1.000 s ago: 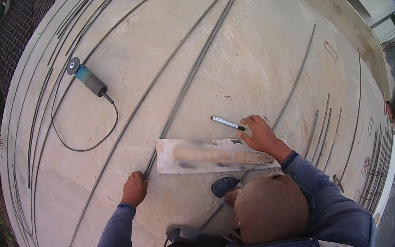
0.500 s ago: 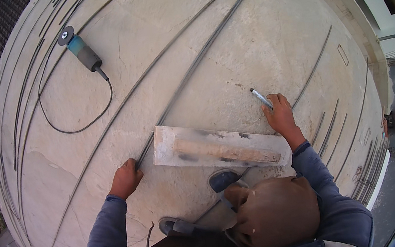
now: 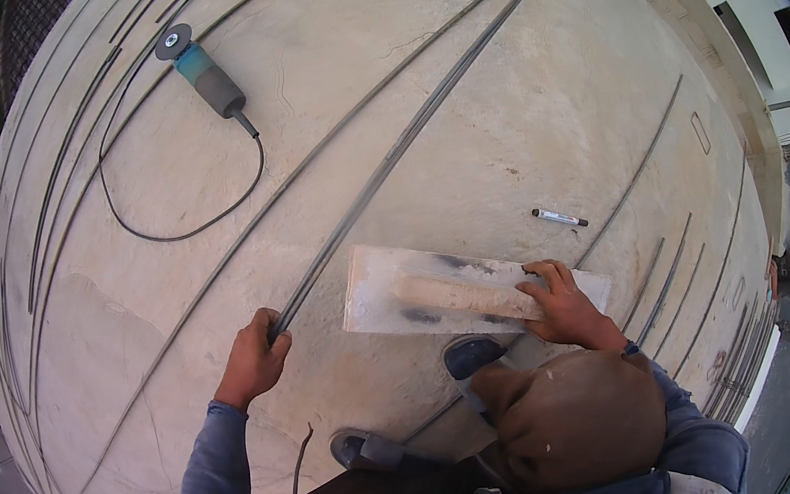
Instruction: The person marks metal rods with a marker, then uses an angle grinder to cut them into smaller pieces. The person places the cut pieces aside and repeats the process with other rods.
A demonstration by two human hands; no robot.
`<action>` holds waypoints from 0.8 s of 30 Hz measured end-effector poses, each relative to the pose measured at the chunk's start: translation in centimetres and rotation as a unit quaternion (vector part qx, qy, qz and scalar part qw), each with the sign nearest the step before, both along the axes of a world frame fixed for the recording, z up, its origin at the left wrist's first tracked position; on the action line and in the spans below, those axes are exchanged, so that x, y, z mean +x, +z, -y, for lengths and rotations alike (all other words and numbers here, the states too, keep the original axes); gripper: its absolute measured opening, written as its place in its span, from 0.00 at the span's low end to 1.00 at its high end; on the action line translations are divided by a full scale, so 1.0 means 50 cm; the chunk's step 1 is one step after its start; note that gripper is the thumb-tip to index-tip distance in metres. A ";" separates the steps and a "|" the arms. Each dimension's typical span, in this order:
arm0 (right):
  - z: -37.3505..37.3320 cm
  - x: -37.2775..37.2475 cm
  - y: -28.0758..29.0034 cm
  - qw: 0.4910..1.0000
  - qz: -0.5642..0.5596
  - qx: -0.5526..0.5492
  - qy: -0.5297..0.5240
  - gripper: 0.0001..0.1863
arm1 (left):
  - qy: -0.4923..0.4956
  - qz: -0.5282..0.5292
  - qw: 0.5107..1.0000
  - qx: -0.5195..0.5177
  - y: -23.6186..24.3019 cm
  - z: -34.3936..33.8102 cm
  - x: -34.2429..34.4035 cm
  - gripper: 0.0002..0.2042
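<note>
My left hand [image 3: 254,356] is closed round the near end of a few long, thin steel bars [image 3: 405,138] lying side by side. They run away from me toward the far right. Right of that grip lies a whitish, caked board [image 3: 376,288] with a browner middle. My right hand [image 3: 563,306] grips its right part, thumb and fingers bent over it. Just beyond this hand, a white marker pen [image 3: 559,217] with a dark cap rests on the concrete.
An angle grinder [image 3: 208,79] with its looped cord lies at the far left. More steel bars [image 3: 261,227] cross the concrete slab [image 3: 370,68] on both sides. My shoes [image 3: 475,352] stand near the board. A drop lies past the slab's right edge.
My right hand has let go of the marker pen, now lying on the slab, and has come back to the board. My left hand still holds the bars. The view has shifted slightly.
</note>
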State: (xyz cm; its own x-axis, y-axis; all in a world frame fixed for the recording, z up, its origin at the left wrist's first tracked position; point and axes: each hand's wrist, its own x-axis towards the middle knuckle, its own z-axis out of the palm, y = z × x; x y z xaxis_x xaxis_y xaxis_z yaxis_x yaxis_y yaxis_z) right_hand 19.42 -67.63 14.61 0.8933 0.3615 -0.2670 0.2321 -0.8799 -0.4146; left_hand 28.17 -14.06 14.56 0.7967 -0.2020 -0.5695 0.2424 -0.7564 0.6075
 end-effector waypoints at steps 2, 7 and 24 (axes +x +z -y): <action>-0.005 0.009 0.013 1.000 -0.002 -0.023 0.009 0.35 | 0.008 0.026 1.000 -0.004 0.008 -0.021 -0.003 0.14; -0.096 0.120 0.017 0.996 -0.013 0.030 -0.086 0.33 | 0.017 0.041 0.999 -0.032 0.034 -0.016 -0.008 0.14; -0.256 0.244 -0.124 0.994 0.015 0.073 -0.082 0.39 | -0.033 -0.077 0.994 -0.069 -0.054 0.056 -0.068 0.18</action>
